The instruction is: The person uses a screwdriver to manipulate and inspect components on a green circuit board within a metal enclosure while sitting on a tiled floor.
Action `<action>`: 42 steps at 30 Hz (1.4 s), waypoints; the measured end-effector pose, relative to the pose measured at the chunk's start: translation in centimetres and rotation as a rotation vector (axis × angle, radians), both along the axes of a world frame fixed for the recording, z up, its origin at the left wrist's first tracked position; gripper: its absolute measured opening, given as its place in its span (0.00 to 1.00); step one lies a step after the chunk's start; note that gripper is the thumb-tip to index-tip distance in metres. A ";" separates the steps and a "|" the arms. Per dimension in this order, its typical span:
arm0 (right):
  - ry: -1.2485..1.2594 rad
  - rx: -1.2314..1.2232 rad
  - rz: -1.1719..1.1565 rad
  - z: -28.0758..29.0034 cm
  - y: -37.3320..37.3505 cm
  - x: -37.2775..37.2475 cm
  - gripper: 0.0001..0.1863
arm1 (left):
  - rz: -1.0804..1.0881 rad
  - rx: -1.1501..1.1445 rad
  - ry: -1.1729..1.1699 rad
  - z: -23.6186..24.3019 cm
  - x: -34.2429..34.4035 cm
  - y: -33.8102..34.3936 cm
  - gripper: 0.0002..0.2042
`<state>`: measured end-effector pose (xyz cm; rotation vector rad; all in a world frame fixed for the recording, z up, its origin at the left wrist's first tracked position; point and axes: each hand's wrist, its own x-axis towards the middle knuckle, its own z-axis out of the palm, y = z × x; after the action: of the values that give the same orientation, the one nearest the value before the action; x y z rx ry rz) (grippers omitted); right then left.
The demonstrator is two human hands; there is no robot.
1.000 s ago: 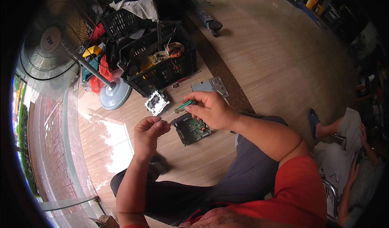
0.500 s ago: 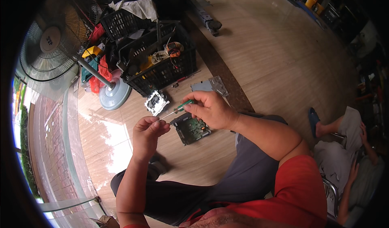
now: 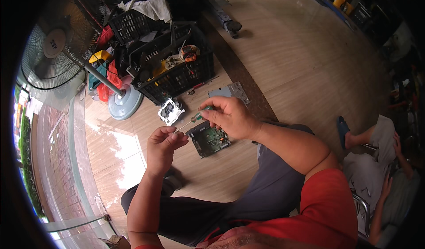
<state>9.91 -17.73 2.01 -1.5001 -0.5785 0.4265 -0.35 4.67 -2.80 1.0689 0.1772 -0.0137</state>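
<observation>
In my right hand (image 3: 233, 118) is a screwdriver (image 3: 196, 117) with a green handle; its thin shaft slants down to the left. The fingers of my left hand (image 3: 162, 146) are pinched together at the screwdriver's tip; anything small between them is hidden. Below my right hand, an open case with a green circuit board (image 3: 210, 142) lies on the floor. Beyond my hands sits a white-framed mechanism (image 3: 171, 111) with dark parts inside. A flat grey metal plate (image 3: 224, 91) lies partly behind my right hand.
A black plastic crate (image 3: 175, 78) of tools stands ahead, with a red-handled tool (image 3: 195, 88) on the floor beside it. To its left is a standing fan (image 3: 125, 102). A seated person (image 3: 369, 160) is at the right. My bent legs (image 3: 265, 173) frame the near floor.
My right hand has shifted slightly, and more of the screwdriver's handle is covered by its fingers. My left hand stays at the tip, nearly unmoved. The parts on the floor are unchanged.
</observation>
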 end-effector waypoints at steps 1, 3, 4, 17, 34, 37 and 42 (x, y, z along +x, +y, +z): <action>-0.013 0.007 -0.012 0.0 0.0 0.0 0.10 | 0.007 -0.002 0.004 0.1 0.0 -0.1 0.07; -0.016 0.006 -0.013 -0.2 -0.1 0.1 0.10 | 0.014 -0.003 0.009 0.1 0.1 -0.1 0.07; -0.020 0.005 -0.012 -0.3 -0.1 0.2 0.10 | 0.017 0.003 0.016 0.1 0.1 -0.1 0.07; -0.018 -0.004 -0.005 0.1 -0.1 0.1 0.09 | 0.004 0.091 0.049 -0.5 0.0 0.2 0.07; 0.042 -0.002 0.037 0.2 0.0 -0.3 0.09 | 0.066 -0.001 -0.004 -0.2 0.0 0.6 0.08; 0.057 -0.005 0.047 -0.1 0.0 -0.2 0.10 | 0.066 -0.031 -0.004 -0.1 0.0 0.8 0.07; 0.116 -0.024 0.074 -0.3 -0.2 0.1 0.13 | 0.069 -0.066 -0.010 0.2 0.0 0.7 0.06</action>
<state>9.97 -17.90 1.75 -1.4693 -0.5402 0.5758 -0.37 5.34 -2.56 0.9967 0.2035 0.0477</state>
